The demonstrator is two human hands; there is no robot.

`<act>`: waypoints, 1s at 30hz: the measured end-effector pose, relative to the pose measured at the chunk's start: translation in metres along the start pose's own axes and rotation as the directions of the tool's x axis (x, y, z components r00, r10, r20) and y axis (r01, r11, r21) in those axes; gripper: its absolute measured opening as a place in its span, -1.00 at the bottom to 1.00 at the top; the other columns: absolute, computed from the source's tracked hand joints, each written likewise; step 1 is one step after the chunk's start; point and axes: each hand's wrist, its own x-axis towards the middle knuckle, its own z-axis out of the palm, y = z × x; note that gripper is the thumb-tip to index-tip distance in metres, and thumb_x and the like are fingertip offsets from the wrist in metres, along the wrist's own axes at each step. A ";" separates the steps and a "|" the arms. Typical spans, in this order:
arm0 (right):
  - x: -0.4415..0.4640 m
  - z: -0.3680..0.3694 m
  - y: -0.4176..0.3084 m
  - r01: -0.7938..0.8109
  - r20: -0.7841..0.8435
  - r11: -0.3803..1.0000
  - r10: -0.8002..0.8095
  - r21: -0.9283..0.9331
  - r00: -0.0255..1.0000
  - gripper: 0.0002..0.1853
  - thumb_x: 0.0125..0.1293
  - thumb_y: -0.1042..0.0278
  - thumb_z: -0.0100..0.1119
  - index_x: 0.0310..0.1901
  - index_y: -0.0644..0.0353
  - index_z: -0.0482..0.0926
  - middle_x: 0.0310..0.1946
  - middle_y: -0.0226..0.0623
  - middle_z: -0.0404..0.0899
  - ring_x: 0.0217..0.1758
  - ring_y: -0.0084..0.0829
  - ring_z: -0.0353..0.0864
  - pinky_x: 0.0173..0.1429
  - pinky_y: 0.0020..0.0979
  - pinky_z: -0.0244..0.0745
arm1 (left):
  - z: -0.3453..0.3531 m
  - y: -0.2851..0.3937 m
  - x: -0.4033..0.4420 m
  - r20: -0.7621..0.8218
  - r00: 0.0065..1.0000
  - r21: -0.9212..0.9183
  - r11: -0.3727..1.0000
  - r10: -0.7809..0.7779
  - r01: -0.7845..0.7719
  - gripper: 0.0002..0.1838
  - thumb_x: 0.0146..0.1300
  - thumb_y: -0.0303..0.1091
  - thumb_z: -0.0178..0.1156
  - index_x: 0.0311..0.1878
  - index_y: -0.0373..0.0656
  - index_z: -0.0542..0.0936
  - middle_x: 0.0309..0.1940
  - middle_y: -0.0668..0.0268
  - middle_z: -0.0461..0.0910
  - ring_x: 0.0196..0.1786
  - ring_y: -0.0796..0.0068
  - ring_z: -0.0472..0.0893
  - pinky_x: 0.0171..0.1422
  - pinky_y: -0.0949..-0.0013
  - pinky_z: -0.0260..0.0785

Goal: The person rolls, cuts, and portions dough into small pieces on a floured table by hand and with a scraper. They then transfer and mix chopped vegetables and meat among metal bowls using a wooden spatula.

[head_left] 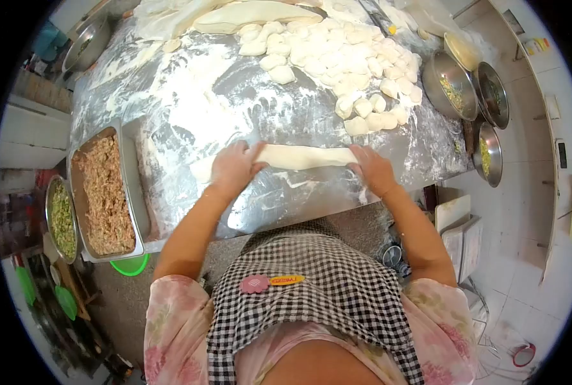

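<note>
Table (254,215): metal, floury | tiles (520,289): white | hands (235,165) (373,169) — loosely curled, both holding dough roll (305,157)

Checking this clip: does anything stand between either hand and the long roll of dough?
Nothing visible does: the left hand and right hand are both on the dough roll. The pile of dough pieces lies beyond it, and the metal tray sits off to the left.

Bright glare whitens the tabletop (257,217); edges bend fisheye-fashion; corners fall black.
</note>
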 end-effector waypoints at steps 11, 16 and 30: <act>-0.023 0.012 -0.017 -0.190 -0.095 0.974 0.179 -0.125 0.979 -0.30 0.23 0.06 0.07 0.21 0.50 0.20 0.28 0.13 0.17 0.42 -0.07 0.05 0.44 -0.05 -0.10 | 0.042 0.101 0.004 0.139 0.953 0.346 0.888 0.271 -0.303 -0.25 0.30 0.13 -0.08 0.38 -0.22 0.10 0.39 0.00 0.06 0.45 0.09 0.04 0.45 -0.06 -0.13; 0.035 0.006 0.009 -0.272 -0.083 0.961 0.268 -0.044 0.960 -0.25 0.21 -0.01 0.10 0.24 0.47 0.18 0.28 0.14 0.15 0.41 -0.03 0.04 0.43 -0.03 -0.11 | 0.026 0.099 0.067 0.052 0.992 0.336 0.933 0.115 -0.126 -0.28 0.31 0.13 -0.09 0.36 -0.21 0.16 0.39 0.06 0.08 0.44 0.09 0.03 0.45 -0.04 -0.14; -0.053 0.004 0.060 -0.215 0.052 0.915 0.211 0.342 0.976 -0.72 0.18 0.37 0.11 -0.06 0.20 0.54 0.00 -0.24 0.52 0.01 -0.20 0.51 0.04 -0.27 0.46 | 0.084 0.209 0.125 -0.023 0.860 0.118 0.856 0.510 -0.504 -0.41 0.05 -0.18 0.25 0.12 -0.29 0.38 -0.07 0.20 0.44 0.06 0.19 0.41 0.17 0.16 0.24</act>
